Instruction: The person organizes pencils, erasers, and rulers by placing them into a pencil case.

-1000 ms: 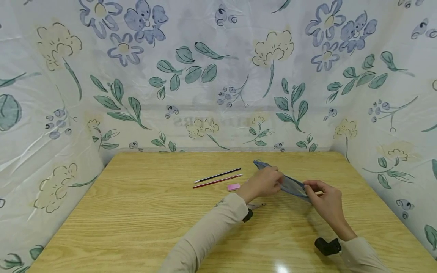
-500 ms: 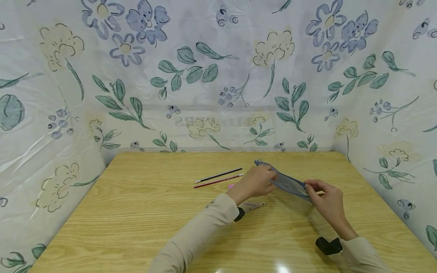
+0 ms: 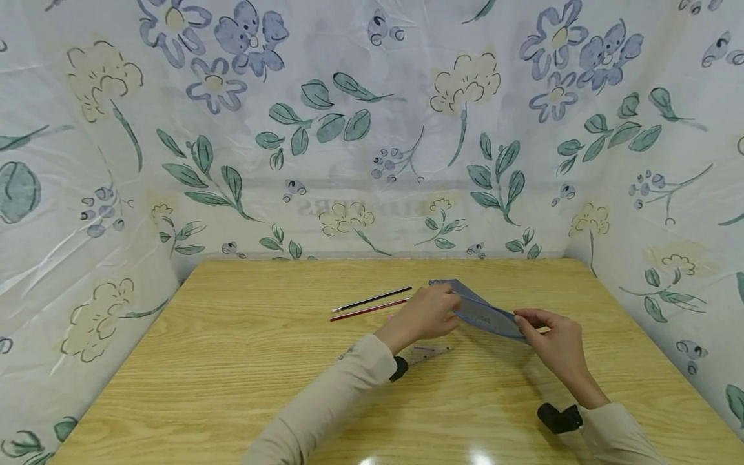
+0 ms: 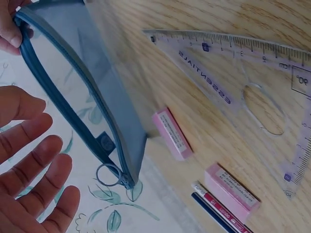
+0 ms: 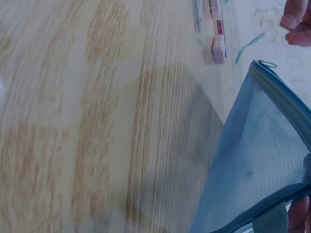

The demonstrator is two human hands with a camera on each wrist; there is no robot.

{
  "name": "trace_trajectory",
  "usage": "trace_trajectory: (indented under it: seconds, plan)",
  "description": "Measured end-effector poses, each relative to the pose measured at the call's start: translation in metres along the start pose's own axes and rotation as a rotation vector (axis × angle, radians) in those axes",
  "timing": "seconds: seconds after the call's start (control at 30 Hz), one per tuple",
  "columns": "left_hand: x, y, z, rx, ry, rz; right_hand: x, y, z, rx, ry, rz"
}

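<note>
A blue mesh zip pouch [image 3: 488, 321] hangs above the table, its zipped mouth gaping. My right hand [image 3: 552, 336] pinches its near right end. In the left wrist view the zip pull ring [image 4: 109, 174] sits at the far end of the mouth. My left hand [image 4: 36, 170] is beside the mouth, fingers spread and loosely bent, with nothing in them; a gap shows between it and the pouch. A clear set square [image 4: 214, 90] lies on the table under my left forearm. Two pink erasers, one nearer the pouch [image 4: 172, 135] and one beside the pencils [image 4: 232, 191], lie close by.
A dark pencil [image 3: 372, 299] and a red pencil [image 3: 366, 310] lie side by side behind my left hand. The wooden table [image 3: 244, 361] is enclosed by flower-print cloth [image 3: 372, 129] at the back and sides.
My left hand has drawn back leftward from the pouch, and more of the pouch's far end shows. The right hand keeps its pinch in nearly the same place.
</note>
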State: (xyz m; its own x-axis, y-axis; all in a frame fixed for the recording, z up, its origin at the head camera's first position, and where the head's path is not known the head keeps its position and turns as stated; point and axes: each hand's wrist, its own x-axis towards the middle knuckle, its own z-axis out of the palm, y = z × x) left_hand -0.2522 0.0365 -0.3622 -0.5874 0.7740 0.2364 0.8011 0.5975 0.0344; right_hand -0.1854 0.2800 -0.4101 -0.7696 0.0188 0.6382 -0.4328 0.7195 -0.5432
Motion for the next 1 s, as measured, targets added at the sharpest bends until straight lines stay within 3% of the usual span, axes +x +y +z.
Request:
trace_trajectory:
  seconds: [0.37, 1.0]
  plan:
    - [-0.013, -0.006, -0.007, -0.066, -0.019, -0.041, 0.002, -0.007, -0.001, 0.006, -0.066, 0.032]
    - [-0.033, -0.014, -0.012, -0.137, 0.003, -0.092, 0.000, -0.005, 0.002, 0.005, 0.065, 0.038]
